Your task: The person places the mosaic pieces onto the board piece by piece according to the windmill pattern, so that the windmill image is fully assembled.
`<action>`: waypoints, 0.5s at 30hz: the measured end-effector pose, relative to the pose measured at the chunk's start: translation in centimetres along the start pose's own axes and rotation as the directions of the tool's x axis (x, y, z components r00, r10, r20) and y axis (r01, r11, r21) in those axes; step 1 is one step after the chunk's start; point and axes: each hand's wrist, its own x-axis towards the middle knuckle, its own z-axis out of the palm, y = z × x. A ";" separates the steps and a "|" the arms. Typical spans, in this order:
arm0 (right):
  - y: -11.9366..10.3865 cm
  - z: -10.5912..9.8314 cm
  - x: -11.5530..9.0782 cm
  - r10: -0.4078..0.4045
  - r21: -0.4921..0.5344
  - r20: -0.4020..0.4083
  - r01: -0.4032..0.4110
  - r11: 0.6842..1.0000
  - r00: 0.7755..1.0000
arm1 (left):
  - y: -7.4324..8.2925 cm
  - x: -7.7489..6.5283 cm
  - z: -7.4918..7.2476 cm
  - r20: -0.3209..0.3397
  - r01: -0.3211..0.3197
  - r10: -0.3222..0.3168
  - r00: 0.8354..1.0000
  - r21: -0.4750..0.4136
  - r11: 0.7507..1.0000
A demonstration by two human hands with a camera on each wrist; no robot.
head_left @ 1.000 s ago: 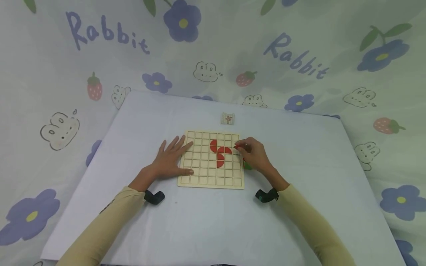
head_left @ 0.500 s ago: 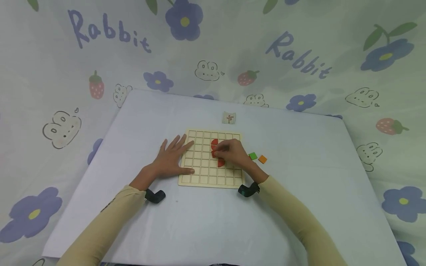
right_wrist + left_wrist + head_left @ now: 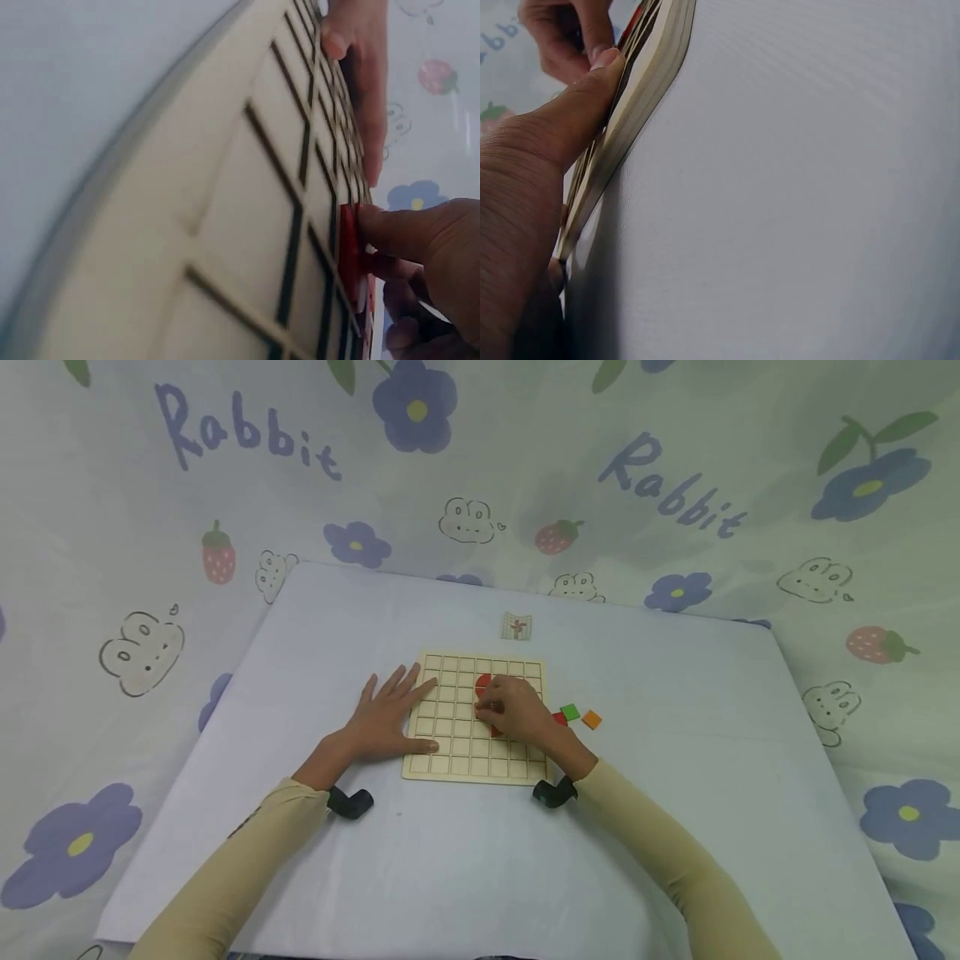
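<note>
A pale wooden grid board [image 3: 450, 768] lies on the white table. My left hand [image 3: 381, 718] rests spread on its left edge, thumb and fingers straight over the outer squares. Over the middle of the board, my right hand [image 3: 517, 710] pinches a small red tile [image 3: 349, 251] at the squares, its fingertips down at the board's surface. One rounded red piece [image 3: 482, 682] shows above those fingers, and part of another red piece [image 3: 496, 732] shows below. The right hand covers the red pieces between them.
Right of the board lie a green tile [image 3: 570, 712], an orange tile [image 3: 592, 720] and a red tile [image 3: 560, 718] partly behind the right wrist. A small patterned card [image 3: 516, 626] lies beyond the board. A printed cloth [image 3: 495, 460] hangs behind the table.
My right hand has moved left from the board's right edge to its middle with a red tile, uncovering the loose tiles at right. The left hand has stayed in place.
</note>
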 end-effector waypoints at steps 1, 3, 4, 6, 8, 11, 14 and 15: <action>0.0 0.0 0.0 -0.012 -0.021 0.000 0.012 1.000 1.000 | 0.0 0.0 0.0 -0.002 0.000 0.000 1.000 0.001 1.000; 0.1 -0.1 0.0 -0.042 -0.052 0.006 0.042 0.998 0.999 | 0.1 0.0 -0.1 -0.007 0.000 0.000 1.000 0.001 1.000; 0.1 -0.1 0.0 -0.058 -0.068 0.013 0.059 0.996 0.998 | 0.1 0.0 0.0 -0.007 -0.002 0.002 1.000 0.006 1.000; 0.3 -0.2 -0.1 -0.094 -0.091 0.027 0.096 0.991 0.995 | 0.2 0.1 0.0 -0.009 -0.006 0.006 1.000 0.006 1.000; 0.3 -0.3 -0.2 -0.133 -0.129 0.036 0.136 0.982 0.991 | 0.2 0.1 0.1 -0.005 -0.004 0.004 1.000 0.002 1.000; 0.4 -0.3 -0.3 -0.190 -0.227 0.027 0.191 0.955 0.981 | 0.3 0.0 0.1 0.004 0.005 -0.005 1.000 -0.001 1.000; 0.4 -0.2 -0.4 -0.233 -0.325 -0.002 0.220 0.920 0.972 | 0.2 0.0 0.1 0.004 0.016 -0.016 1.000 0.003 1.000; 0.3 -0.2 -0.4 -0.242 -0.342 -0.012 0.224 0.913 0.970 | 0.2 0.0 0.1 0.000 0.016 -0.016 1.000 0.004 1.000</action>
